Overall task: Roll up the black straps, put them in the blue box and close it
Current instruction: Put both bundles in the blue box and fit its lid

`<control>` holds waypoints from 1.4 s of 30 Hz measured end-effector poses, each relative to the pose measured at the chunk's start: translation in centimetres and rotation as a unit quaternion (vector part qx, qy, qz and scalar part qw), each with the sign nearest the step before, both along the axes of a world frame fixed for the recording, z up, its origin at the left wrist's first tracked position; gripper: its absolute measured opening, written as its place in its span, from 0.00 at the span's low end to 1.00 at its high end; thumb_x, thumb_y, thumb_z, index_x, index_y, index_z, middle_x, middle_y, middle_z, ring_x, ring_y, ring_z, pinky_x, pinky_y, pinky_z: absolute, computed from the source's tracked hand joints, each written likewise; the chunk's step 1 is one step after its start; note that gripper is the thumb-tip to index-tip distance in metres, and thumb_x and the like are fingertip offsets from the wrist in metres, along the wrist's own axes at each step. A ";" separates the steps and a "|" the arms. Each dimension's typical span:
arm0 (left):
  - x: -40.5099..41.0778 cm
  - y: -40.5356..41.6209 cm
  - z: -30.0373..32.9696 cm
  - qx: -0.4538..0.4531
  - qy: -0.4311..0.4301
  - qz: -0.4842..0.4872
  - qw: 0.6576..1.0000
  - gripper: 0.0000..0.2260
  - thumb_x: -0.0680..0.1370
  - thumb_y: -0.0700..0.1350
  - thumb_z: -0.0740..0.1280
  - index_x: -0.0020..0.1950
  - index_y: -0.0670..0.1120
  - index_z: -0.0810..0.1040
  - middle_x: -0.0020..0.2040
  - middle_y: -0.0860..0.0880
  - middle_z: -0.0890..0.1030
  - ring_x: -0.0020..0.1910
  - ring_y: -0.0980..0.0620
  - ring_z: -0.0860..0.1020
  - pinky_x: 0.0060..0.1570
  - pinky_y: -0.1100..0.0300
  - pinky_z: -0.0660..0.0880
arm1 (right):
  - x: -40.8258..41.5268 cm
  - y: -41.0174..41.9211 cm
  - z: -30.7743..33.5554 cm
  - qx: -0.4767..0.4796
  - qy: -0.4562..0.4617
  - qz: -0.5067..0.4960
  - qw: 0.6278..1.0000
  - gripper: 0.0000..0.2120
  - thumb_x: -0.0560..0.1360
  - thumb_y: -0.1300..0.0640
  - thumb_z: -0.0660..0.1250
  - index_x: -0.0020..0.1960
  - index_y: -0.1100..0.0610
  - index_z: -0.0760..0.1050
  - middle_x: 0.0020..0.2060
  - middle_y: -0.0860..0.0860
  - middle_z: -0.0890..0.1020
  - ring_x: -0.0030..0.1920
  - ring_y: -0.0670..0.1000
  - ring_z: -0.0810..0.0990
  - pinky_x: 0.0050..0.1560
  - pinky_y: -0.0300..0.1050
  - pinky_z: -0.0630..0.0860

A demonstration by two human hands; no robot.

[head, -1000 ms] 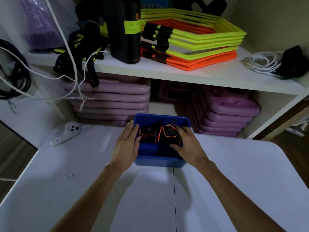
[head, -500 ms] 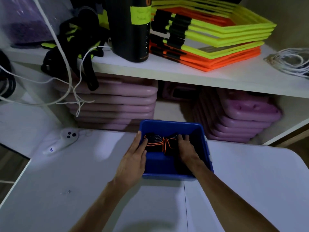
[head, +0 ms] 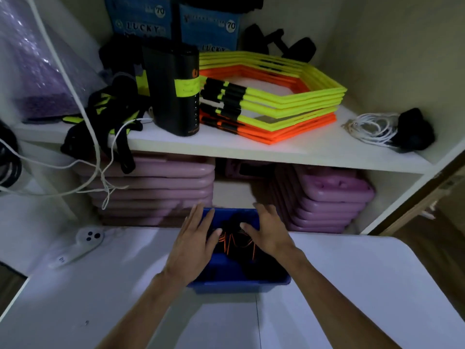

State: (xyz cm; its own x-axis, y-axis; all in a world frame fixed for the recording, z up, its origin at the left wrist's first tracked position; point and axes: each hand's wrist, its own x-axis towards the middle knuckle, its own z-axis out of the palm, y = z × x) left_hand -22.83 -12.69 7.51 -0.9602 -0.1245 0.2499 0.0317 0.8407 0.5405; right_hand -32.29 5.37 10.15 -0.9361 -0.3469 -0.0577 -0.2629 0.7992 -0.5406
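The blue box [head: 234,283] stands open on the white table, near its far edge. Rolled black straps with orange edging [head: 236,241] lie inside it, partly hidden by my hands. My left hand [head: 192,244] hovers over the box's left side, fingers straight and spread, thumb near the straps. Above the box's right side is my right hand [head: 270,231], also flat with fingers apart, its thumb pointing toward the straps. Neither hand grips anything. No lid is in view.
A white remote [head: 80,244] lies on the white table [head: 352,285] to the left. Behind the box is a shelf unit: pink stacked pads [head: 161,187] below, yellow and orange hexagon rings [head: 274,96], a black canister [head: 173,89] and cables [head: 372,129] above.
Both hands have lifted out of the box and opened flat above it, leaving the rolled straps lying inside. The view has tilted up toward the shelves.
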 end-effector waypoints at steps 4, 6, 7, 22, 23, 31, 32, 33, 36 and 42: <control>-3.4 2.5 9.4 -0.033 0.067 -0.025 0.997 0.34 0.76 0.65 0.44 0.76 0.48 0.57 0.79 0.46 0.50 0.77 0.54 0.44 0.76 0.53 0.49 | -0.7 2.0 8.2 -0.040 0.115 -0.004 0.993 0.29 0.77 0.44 0.65 0.72 0.57 0.65 0.64 0.58 0.70 0.62 0.61 0.74 0.62 0.53 0.72; -5.0 3.9 15.2 -0.051 0.121 -0.040 0.991 0.32 0.76 0.63 0.45 0.77 0.48 0.57 0.79 0.47 0.49 0.77 0.52 0.45 0.76 0.51 0.51 | -1.2 3.4 13.4 -0.062 0.182 -0.016 0.981 0.28 0.77 0.43 0.64 0.72 0.56 0.66 0.65 0.59 0.71 0.63 0.61 0.73 0.63 0.53 0.71; -5.6 4.6 18.1 -0.054 0.150 -0.048 0.986 0.32 0.77 0.63 0.45 0.76 0.48 0.58 0.79 0.46 0.50 0.78 0.51 0.46 0.76 0.50 0.52 | -1.3 4.1 16.1 -0.072 0.217 -0.018 0.973 0.28 0.77 0.42 0.64 0.72 0.55 0.66 0.65 0.58 0.72 0.64 0.60 0.72 0.64 0.52 0.71; -9.6 10.8 54.4 -0.110 0.466 -0.055 0.876 0.22 0.81 0.53 0.57 0.72 0.44 0.68 0.74 0.42 0.65 0.75 0.46 0.61 0.73 0.48 0.60 | 0.4 13.1 50.2 -0.110 0.587 -0.112 0.794 0.19 0.77 0.43 0.64 0.61 0.54 0.74 0.54 0.54 0.76 0.56 0.56 0.73 0.54 0.55 0.75; -10.0 10.8 55.8 -0.109 0.467 -0.050 0.876 0.21 0.81 0.52 0.58 0.72 0.44 0.68 0.74 0.42 0.66 0.74 0.45 0.62 0.72 0.47 0.61 | 0.1 13.1 51.5 -0.112 0.606 -0.116 0.779 0.18 0.77 0.42 0.63 0.60 0.53 0.74 0.52 0.54 0.75 0.54 0.56 0.73 0.52 0.55 0.75; -14.8 10.4 63.2 -0.136 0.357 -0.028 0.924 0.22 0.81 0.54 0.54 0.70 0.42 0.68 0.71 0.40 0.68 0.69 0.41 0.68 0.67 0.45 0.65 | -4.7 11.4 57.2 -0.040 0.499 -0.058 0.864 0.23 0.81 0.40 0.50 0.66 0.51 0.73 0.58 0.52 0.80 0.58 0.56 0.77 0.57 0.55 0.73; -15.5 10.7 63.5 -0.133 0.347 -0.030 0.928 0.23 0.81 0.55 0.55 0.70 0.42 0.68 0.70 0.41 0.68 0.68 0.41 0.69 0.67 0.45 0.66 | -5.1 11.5 56.9 -0.035 0.494 -0.057 0.867 0.21 0.81 0.41 0.50 0.61 0.50 0.75 0.51 0.52 0.82 0.53 0.56 0.79 0.53 0.53 0.74; -16.2 10.9 63.7 -0.127 0.339 -0.032 0.932 0.23 0.81 0.55 0.55 0.70 0.42 0.67 0.70 0.41 0.68 0.68 0.42 0.69 0.66 0.45 0.67 | -5.6 11.6 56.5 -0.039 0.500 -0.059 0.863 0.19 0.81 0.42 0.51 0.55 0.51 0.76 0.46 0.51 0.81 0.48 0.56 0.79 0.48 0.51 0.74; -18.6 11.6 63.9 -0.132 0.312 -0.039 0.940 0.26 0.78 0.56 0.61 0.72 0.43 0.64 0.71 0.42 0.68 0.68 0.42 0.68 0.67 0.47 0.66 | -6.9 12.2 55.3 -0.092 0.527 -0.071 0.842 0.15 0.80 0.43 0.55 0.49 0.50 0.76 0.44 0.50 0.80 0.46 0.55 0.77 0.44 0.49 0.71; -22.0 13.1 60.9 -0.193 0.278 -0.034 0.940 0.34 0.77 0.63 0.58 0.75 0.43 0.59 0.78 0.41 0.56 0.77 0.45 0.52 0.75 0.50 0.49 | -9.4 13.3 53.9 -0.127 0.481 -0.094 0.862 0.24 0.77 0.52 0.66 0.71 0.51 0.63 0.62 0.53 0.67 0.61 0.55 0.70 0.62 0.47 0.70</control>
